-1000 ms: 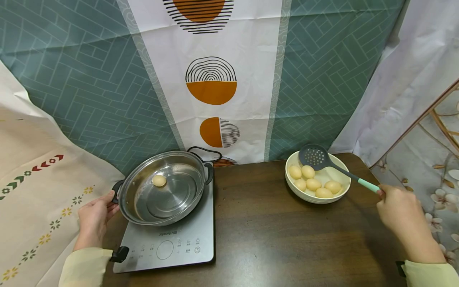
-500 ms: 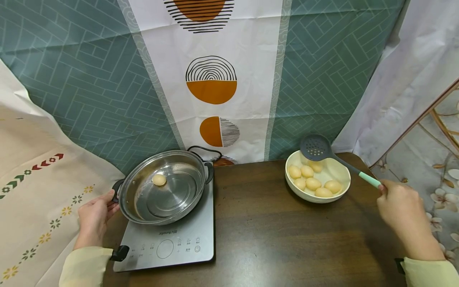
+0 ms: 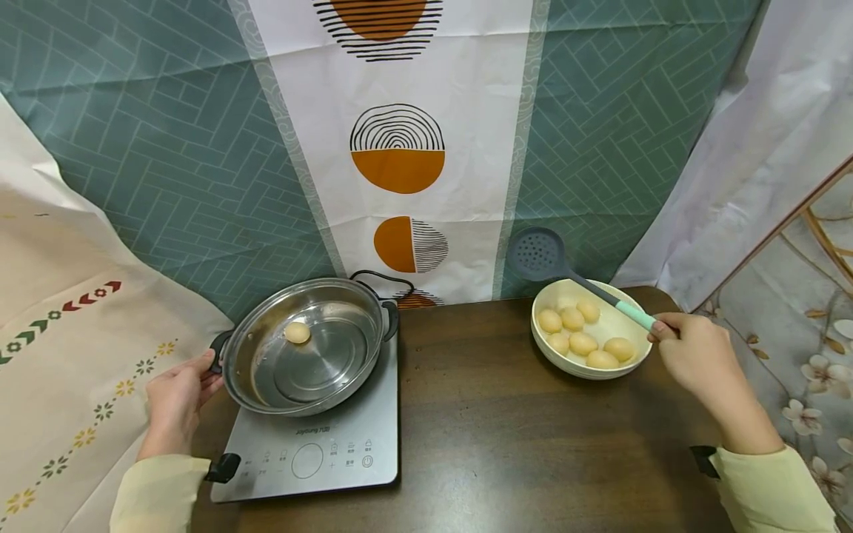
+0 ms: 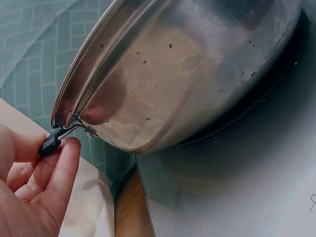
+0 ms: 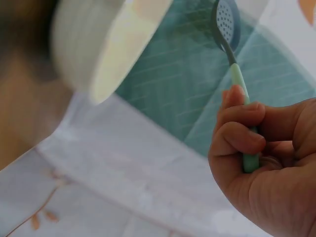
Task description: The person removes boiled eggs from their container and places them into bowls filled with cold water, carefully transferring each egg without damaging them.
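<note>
My left hand (image 3: 178, 396) pinches the black side handle (image 4: 51, 142) of a steel pan (image 3: 313, 400) between thumb and fingers. One egg (image 3: 296, 332) lies inside the pan. In my right hand (image 3: 696, 359) is a skimmer (image 3: 537, 254) with a dark perforated head and a mint green handle; the fingers curl round that handle in the right wrist view. The skimmer's head is up beyond the bowl's back left rim, with nothing seen on it. Below its shaft stands a cream bowl (image 3: 580, 370) with several eggs (image 3: 583, 343).
Beneath the pan is a silver induction cooker (image 3: 353, 466) on the brown wooden table (image 3: 480, 414). A black cord (image 3: 383, 277) runs behind it. Patterned cloths hang at the back and on both sides.
My right hand has moved left, carrying the skimmer's head up and away from over the bowl. An egg once hidden beneath the head now shows in the bowl. The left hand stays put.
</note>
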A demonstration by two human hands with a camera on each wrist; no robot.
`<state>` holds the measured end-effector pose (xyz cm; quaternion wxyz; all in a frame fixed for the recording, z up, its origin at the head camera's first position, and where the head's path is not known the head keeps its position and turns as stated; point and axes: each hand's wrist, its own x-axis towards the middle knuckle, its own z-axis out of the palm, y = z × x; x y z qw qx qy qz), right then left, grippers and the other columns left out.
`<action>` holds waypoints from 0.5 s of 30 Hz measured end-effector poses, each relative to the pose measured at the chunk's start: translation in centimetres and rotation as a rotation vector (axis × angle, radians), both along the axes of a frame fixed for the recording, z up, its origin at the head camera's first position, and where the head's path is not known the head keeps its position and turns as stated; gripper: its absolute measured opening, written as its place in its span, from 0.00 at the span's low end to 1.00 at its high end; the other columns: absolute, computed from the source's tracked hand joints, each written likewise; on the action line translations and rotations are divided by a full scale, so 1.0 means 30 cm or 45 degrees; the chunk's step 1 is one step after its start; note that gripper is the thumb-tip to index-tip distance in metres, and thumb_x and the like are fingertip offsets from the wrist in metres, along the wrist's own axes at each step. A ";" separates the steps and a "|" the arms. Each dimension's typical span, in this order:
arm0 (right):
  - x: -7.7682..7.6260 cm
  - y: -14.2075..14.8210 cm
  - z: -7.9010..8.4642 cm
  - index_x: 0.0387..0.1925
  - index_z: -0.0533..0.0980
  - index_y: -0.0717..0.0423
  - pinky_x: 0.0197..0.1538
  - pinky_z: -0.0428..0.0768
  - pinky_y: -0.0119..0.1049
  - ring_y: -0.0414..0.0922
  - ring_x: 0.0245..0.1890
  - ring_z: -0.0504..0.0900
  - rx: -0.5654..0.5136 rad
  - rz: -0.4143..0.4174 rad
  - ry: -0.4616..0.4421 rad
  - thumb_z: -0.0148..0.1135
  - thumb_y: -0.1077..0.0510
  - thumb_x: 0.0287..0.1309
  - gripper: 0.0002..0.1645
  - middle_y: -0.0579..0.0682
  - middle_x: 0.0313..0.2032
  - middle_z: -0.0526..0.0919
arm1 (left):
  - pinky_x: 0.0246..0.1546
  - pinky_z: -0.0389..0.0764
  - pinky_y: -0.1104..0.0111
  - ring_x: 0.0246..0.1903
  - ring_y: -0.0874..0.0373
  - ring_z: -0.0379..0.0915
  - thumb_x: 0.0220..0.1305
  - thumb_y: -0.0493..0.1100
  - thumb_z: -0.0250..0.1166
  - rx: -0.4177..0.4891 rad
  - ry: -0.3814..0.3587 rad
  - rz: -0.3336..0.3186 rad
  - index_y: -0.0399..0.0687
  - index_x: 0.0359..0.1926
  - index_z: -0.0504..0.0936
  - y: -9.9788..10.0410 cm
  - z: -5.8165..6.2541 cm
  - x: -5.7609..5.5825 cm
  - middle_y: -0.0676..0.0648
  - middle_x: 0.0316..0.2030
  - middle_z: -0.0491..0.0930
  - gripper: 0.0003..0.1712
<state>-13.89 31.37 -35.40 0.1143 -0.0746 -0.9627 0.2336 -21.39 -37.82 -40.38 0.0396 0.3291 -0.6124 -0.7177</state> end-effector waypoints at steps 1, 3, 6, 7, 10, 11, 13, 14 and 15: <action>-0.010 -0.020 0.010 0.41 0.79 0.60 0.24 0.64 0.30 0.50 0.28 0.72 -0.010 0.020 0.009 0.45 0.54 0.69 0.18 0.56 0.31 0.83 | 0.32 0.86 0.66 0.21 0.59 0.83 0.50 0.48 0.72 -0.001 0.000 0.000 0.53 0.26 0.86 -0.001 -0.001 -0.001 0.52 0.19 0.83 0.05; -0.028 -0.063 0.032 0.43 0.78 0.61 0.25 0.66 0.30 0.50 0.30 0.74 -0.024 0.059 0.024 0.45 0.55 0.69 0.18 0.56 0.32 0.84 | 0.31 0.86 0.66 0.21 0.59 0.83 0.50 0.48 0.72 -0.001 0.000 0.003 0.53 0.25 0.86 -0.002 -0.004 -0.003 0.52 0.19 0.83 0.05; -0.057 -0.131 0.060 0.42 0.79 0.60 0.24 0.67 0.30 0.50 0.30 0.75 -0.035 0.113 0.062 0.46 0.57 0.68 0.16 0.55 0.32 0.84 | 0.29 0.87 0.67 0.20 0.59 0.83 0.51 0.47 0.72 0.001 0.006 0.006 0.53 0.25 0.86 -0.004 -0.007 -0.006 0.52 0.19 0.83 0.05; -0.067 -0.155 0.068 0.41 0.79 0.59 0.24 0.67 0.30 0.49 0.29 0.75 -0.040 0.130 0.077 0.46 0.58 0.68 0.15 0.54 0.31 0.84 | 0.29 0.86 0.67 0.20 0.59 0.83 0.51 0.47 0.72 0.000 0.005 0.008 0.53 0.25 0.86 -0.005 -0.008 -0.006 0.52 0.19 0.83 0.05; -0.096 -0.234 0.086 0.37 0.80 0.56 0.24 0.68 0.31 0.48 0.26 0.73 -0.051 0.175 0.110 0.48 0.60 0.66 0.13 0.52 0.29 0.83 | 0.30 0.86 0.66 0.20 0.59 0.83 0.51 0.47 0.72 0.001 0.014 0.009 0.53 0.25 0.86 -0.007 -0.009 -0.006 0.52 0.19 0.83 0.05; -0.106 -0.263 0.089 0.36 0.80 0.56 0.24 0.68 0.31 0.48 0.26 0.73 -0.059 0.192 0.121 0.48 0.61 0.66 0.12 0.52 0.29 0.82 | 0.30 0.86 0.66 0.20 0.59 0.83 0.51 0.47 0.72 0.001 0.014 0.010 0.53 0.25 0.86 -0.007 -0.010 -0.005 0.52 0.19 0.83 0.05; -0.126 -0.321 0.094 0.35 0.80 0.56 0.26 0.69 0.32 0.47 0.26 0.73 -0.065 0.230 0.142 0.49 0.62 0.65 0.11 0.52 0.27 0.82 | 0.30 0.86 0.66 0.20 0.59 0.83 0.51 0.47 0.72 0.001 0.015 0.012 0.53 0.25 0.86 -0.008 -0.010 -0.005 0.52 0.19 0.83 0.05; -0.136 -0.352 0.096 0.33 0.79 0.56 0.26 0.68 0.32 0.47 0.26 0.73 -0.062 0.249 0.151 0.49 0.62 0.64 0.11 0.51 0.26 0.81 | 0.30 0.86 0.66 0.20 0.59 0.83 0.51 0.47 0.72 0.000 0.014 0.011 0.53 0.25 0.86 -0.008 -0.009 -0.003 0.52 0.19 0.83 0.05; -0.148 -0.386 0.098 0.31 0.79 0.56 0.26 0.68 0.32 0.47 0.25 0.72 -0.061 0.262 0.152 0.50 0.62 0.64 0.11 0.50 0.24 0.79 | 0.30 0.86 0.66 0.20 0.59 0.83 0.51 0.47 0.72 0.002 0.013 0.013 0.53 0.25 0.86 -0.009 -0.007 -0.001 0.52 0.19 0.83 0.05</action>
